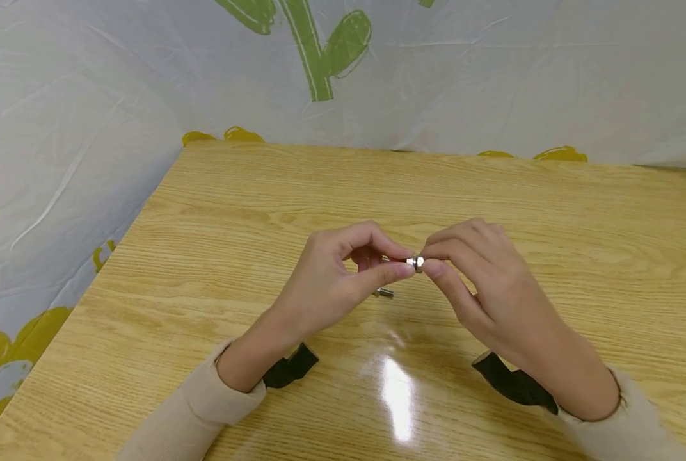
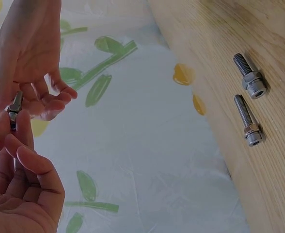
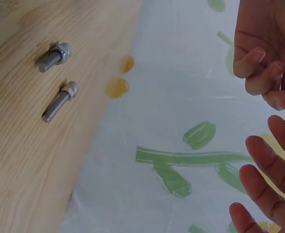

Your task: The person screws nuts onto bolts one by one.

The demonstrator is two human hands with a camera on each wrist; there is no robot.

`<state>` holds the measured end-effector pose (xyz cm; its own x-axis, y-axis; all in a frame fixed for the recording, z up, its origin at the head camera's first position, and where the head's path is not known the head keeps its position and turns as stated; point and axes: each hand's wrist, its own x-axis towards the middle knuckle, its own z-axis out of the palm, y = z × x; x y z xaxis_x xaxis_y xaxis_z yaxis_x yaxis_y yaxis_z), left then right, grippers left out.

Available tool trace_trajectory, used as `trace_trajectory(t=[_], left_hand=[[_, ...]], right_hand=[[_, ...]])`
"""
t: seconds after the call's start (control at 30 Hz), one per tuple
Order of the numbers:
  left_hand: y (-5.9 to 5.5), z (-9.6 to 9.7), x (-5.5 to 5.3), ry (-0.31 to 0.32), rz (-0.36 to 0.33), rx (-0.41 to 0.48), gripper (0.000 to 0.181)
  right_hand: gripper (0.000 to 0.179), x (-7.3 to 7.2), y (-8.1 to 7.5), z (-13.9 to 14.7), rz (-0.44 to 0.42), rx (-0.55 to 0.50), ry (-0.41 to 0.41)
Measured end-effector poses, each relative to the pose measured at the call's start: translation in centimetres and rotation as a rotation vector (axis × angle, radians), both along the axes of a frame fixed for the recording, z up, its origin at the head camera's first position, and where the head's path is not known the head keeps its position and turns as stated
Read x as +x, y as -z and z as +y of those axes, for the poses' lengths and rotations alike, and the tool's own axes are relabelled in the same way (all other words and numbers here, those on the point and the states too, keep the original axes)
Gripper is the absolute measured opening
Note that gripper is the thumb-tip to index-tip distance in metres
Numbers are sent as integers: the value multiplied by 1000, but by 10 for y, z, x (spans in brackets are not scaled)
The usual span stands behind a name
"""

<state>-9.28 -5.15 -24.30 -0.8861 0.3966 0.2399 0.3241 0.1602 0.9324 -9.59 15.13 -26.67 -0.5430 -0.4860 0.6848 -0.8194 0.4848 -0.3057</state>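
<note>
Held between the two hands above the table is a short silver bolt (image 2: 18,100) with a hex nut (image 1: 420,262) on it. My left hand (image 1: 334,272) pinches one end of it between thumb and fingertips. From the other side my right hand (image 1: 495,285) pinches it, thumb and index finger meeting close at the nut; its other fingers (image 3: 268,145) spread loosely. The fingertips hide part of the bolt. Below the hands, a thicker bolt (image 2: 253,82) with a nut and a slimmer bolt (image 2: 249,125) with a nut lie on the table.
The wood-grain table (image 1: 251,192) has its left edge and far edge in view. A pale sheet (image 1: 464,77) with green and yellow plant prints hangs behind it and at the left. Dark straps (image 1: 516,381) sit at both wrists.
</note>
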Motion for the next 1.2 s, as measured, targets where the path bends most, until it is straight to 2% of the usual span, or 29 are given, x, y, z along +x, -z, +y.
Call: trace_trajectory(t=[0.1, 0.17, 0.23, 0.37, 0.5, 0.87, 1.07, 1.2], left_hand=[[0, 0, -1, -2, 8, -3, 6], [1, 0, -1, -1, 14, -5, 6], [1, 0, -1, -2, 10, -4, 6], [1, 0, -1, -2, -2, 1, 6], [1, 0, -1, -2, -8, 0, 6], [2, -1, -1, -2, 0, -1, 7], [2, 0, -1, 10, 12, 5, 6], [2, 0, -1, 10, 23, 3, 6]], right_hand=[[29, -1, 3, 4, -29, 1, 11], [33, -2, 4, 6, -24, 7, 8], [35, -3, 4, 6, 4, 9, -7], [26, -5, 5, 5, 67, -19, -42], [24, -6, 6, 4, 90, -31, -50], [26, -5, 6, 4, 79, 0, -41], [36, -2, 1, 3, 50, 32, -9], [33, -2, 2, 5, 33, 21, -2]])
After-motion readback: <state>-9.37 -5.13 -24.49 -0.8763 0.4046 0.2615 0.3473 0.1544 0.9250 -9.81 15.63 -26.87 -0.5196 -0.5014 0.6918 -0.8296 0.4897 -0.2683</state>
